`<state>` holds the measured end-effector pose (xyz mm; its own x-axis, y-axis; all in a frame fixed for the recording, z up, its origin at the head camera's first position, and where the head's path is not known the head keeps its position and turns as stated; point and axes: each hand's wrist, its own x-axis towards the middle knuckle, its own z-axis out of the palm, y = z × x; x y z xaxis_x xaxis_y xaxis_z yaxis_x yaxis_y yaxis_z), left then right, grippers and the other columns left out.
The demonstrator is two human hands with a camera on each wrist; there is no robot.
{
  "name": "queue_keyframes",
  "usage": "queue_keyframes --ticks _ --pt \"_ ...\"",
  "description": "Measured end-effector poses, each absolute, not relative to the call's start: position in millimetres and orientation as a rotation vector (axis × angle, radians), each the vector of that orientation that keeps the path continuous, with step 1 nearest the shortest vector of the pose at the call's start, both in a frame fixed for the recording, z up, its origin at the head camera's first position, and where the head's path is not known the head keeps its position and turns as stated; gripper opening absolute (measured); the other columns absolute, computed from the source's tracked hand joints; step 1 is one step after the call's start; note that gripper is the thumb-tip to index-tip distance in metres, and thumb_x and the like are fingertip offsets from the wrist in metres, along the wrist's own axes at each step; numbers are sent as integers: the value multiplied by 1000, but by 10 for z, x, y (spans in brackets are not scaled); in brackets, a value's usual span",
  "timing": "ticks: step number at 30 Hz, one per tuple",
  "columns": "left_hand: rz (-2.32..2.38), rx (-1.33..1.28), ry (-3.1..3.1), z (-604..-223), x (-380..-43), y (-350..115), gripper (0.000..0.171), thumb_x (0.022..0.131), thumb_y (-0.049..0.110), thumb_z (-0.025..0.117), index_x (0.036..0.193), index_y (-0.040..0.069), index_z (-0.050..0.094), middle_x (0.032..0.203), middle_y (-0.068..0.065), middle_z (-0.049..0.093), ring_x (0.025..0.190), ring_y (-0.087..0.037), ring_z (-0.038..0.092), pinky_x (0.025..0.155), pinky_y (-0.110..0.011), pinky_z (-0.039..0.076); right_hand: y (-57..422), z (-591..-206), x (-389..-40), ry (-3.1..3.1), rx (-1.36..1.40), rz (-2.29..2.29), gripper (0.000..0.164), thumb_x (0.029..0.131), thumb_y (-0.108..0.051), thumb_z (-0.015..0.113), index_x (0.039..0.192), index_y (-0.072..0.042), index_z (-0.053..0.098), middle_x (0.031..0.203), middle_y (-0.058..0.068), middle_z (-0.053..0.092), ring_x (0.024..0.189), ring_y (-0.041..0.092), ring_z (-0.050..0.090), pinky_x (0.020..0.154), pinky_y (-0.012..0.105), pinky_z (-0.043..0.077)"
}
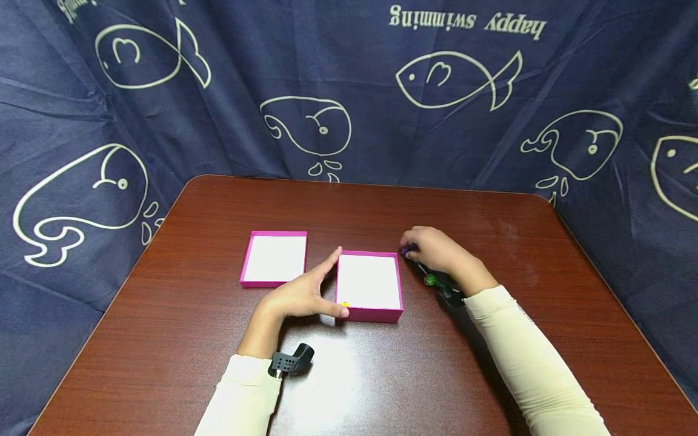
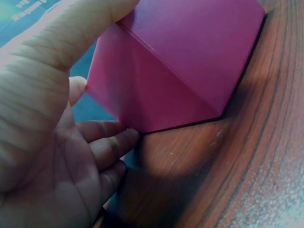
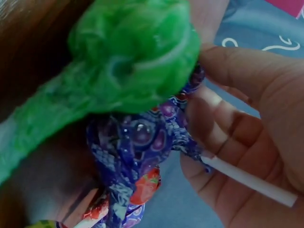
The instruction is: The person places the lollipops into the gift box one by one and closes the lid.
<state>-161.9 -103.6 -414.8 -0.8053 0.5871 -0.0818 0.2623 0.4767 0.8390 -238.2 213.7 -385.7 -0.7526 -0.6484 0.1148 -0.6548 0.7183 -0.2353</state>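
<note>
My left hand (image 1: 302,295) grips the left side of an open pink box (image 1: 376,315) with a white inside, thumb at its near corner and fingers toward the far corner. A small yellow thing (image 1: 345,304) shows inside the near left corner. Right of the box, my right hand (image 1: 436,249) pinches a purple-wrapped lollipop (image 3: 194,78), its white stick (image 3: 251,180) lying across the palm in the right wrist view. Beside that hand are a green-wrapped lollipop (image 3: 137,57), another purple one (image 3: 135,142) and a red-and-purple wrapper (image 3: 147,187), partly hidden.
A second shallow pink tray (image 1: 274,284), white inside, lies on the brown table (image 1: 218,212) left of the box. Behind the table hangs a dark blue cloth (image 1: 371,139) with fish and whale drawings. Each wrist wears a black camera (image 1: 291,361).
</note>
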Motion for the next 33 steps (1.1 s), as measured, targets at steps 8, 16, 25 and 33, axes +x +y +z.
queue_keyframes --ticks 8,16,25,33 --pt "1251 709 2375 -4155 -1618 -1041 122 73 39 88 161 22 5 165 1 11 147 -15 18 118 -41 18 2097 -3893 -2362 -2872 1077 254 15 78 2 78 88 -6 70 86 6 62 83 23 62 75 42 52" --pt "1264 719 2364 -4160 -1620 -1031 122 74 38 88 161 21 5 164 0 12 146 -14 19 118 -41 18 2129 -3895 -2358 -2837 1101 324 16 78 4 76 89 -6 70 88 6 64 85 25 64 77 44 52" --pt "1248 709 2373 -4160 -1620 -1037 122 74 39 88 161 23 5 164 1 12 146 -14 19 118 -41 18 2122 -3836 -2352 -2810 1103 583 16 84 5 70 98 -3 71 96 7 67 92 24 63 85 43 50" --pt "1248 706 2375 -4154 -1620 -1040 122 73 39 88 161 23 5 165 1 12 146 -15 19 118 -42 18 2078 -3734 -2309 -2844 1029 828 17 89 2 68 103 -6 71 101 4 66 91 20 62 83 42 52"
